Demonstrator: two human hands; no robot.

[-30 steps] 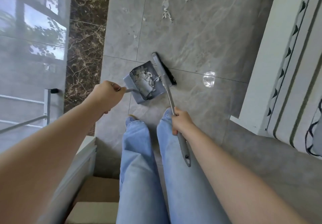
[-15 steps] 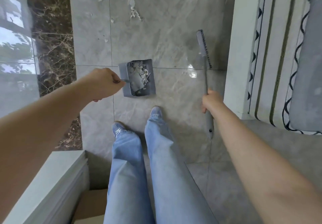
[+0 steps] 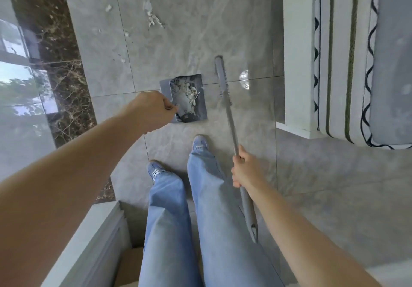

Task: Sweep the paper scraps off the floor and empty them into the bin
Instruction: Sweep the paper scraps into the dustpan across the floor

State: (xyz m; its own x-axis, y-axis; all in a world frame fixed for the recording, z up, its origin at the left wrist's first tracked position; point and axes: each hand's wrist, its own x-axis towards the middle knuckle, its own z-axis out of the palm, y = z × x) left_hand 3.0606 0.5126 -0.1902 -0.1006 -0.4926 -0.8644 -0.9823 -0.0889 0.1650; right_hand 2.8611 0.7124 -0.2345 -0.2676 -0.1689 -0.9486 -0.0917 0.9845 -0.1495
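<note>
A grey dustpan (image 3: 201,108) holds a pile of white paper scraps (image 3: 187,89) and hangs low over the tiled floor. My left hand (image 3: 151,110) grips its handle, which the fist hides. My right hand (image 3: 244,168) grips the grey broom handle (image 3: 231,130); the broom head (image 3: 221,77) is to the right of the dustpan, apart from it. More loose scraps (image 3: 153,19) lie on the floor farther ahead, with small bits (image 3: 122,60) nearer the pan. No bin is in view.
A white bed frame (image 3: 296,63) with a patterned cover (image 3: 347,63) stands at the right. A dark marble strip (image 3: 55,63) and a glass door are at the left. A white cabinet edge (image 3: 93,237) and a cardboard box (image 3: 129,264) sit by my legs.
The view swung back to the left. The broom head came in from near the bed toward the dustpan's right side. The dustpan stayed in my left hand with its scraps.
</note>
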